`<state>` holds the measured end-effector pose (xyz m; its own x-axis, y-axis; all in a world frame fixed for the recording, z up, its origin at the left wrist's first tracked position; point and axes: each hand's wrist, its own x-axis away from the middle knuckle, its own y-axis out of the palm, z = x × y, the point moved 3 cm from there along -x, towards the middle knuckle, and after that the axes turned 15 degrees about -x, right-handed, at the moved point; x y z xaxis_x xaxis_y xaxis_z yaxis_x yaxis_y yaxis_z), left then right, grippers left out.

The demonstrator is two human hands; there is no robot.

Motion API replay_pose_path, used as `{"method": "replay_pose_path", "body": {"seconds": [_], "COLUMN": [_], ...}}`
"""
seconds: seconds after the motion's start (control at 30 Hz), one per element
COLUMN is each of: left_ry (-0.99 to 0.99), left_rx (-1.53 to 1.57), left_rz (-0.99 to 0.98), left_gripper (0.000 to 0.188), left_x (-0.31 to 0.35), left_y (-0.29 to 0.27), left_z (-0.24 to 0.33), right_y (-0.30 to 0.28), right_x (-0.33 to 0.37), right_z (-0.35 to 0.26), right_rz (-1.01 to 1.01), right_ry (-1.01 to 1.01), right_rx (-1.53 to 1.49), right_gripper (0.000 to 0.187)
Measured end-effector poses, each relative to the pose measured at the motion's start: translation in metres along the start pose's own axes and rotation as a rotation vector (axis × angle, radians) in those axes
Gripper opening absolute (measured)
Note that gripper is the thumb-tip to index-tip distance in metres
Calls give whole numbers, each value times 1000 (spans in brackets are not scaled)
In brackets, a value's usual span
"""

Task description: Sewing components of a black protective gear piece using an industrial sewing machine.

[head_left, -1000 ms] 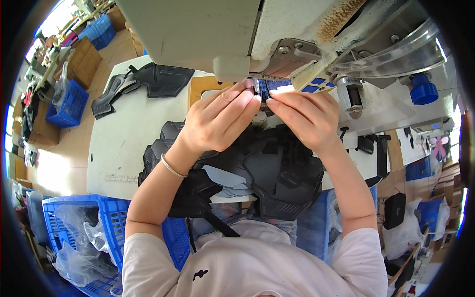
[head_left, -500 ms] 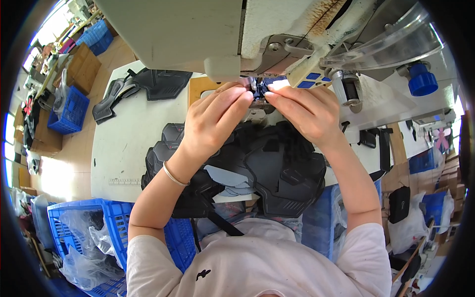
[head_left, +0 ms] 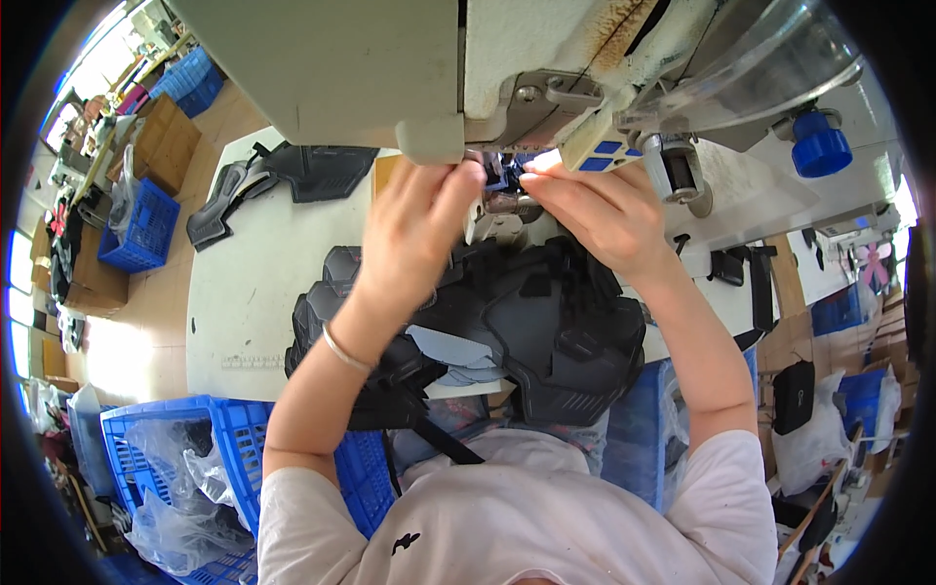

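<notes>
Both my hands are up at the needle area of a sewing machine (head_left: 370, 78). My left hand (head_left: 411, 224), slightly smeared by motion, has its thumb and forefinger pressed together just left of the presser foot (head_left: 499, 174). On the right side of the foot, my right hand (head_left: 609, 213) is closed in a pinch, fingertips pointing at the needle. What either pinch holds is hidden. Below my hands, a pile of black molded pads (head_left: 536, 331) lies along the table's near edge. Some light grey pieces (head_left: 453, 349) show among them.
More black pads (head_left: 322, 171) lie at the table's far left. A blue crate (head_left: 234, 458) with clear plastic bags stands at my left, and another blue bin (head_left: 634, 439) at my right. A clear plastic guard (head_left: 751, 78) and a blue knob (head_left: 821, 143) hang at upper right.
My left hand has drawn a little left and away from the presser foot, widening the gap between my hands. My right hand stays nearly in place. The whole view has shifted slightly.
</notes>
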<state>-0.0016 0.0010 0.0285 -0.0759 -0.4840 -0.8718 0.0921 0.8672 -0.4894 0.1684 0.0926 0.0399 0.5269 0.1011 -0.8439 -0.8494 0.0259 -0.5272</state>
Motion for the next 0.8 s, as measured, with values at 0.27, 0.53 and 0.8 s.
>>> {"method": "replay_pose_path", "body": {"seconds": [0.27, 0.53, 0.8], "left_ry": [81, 195, 298], "left_rx": [-89, 50, -68], "left_rz": [153, 159, 172], "left_gripper": [32, 27, 30], "left_x": [12, 15, 13], "left_y": [-7, 2, 4], "left_z": [7, 5, 8], "right_y": [-2, -3, -10], "right_x": [-2, -2, -7], "right_z": [-5, -9, -9], "right_rz": [-16, -57, -137], "right_ry": [-6, -60, -86], "right_rx": [3, 32, 62], "right_gripper": [17, 16, 14]}}
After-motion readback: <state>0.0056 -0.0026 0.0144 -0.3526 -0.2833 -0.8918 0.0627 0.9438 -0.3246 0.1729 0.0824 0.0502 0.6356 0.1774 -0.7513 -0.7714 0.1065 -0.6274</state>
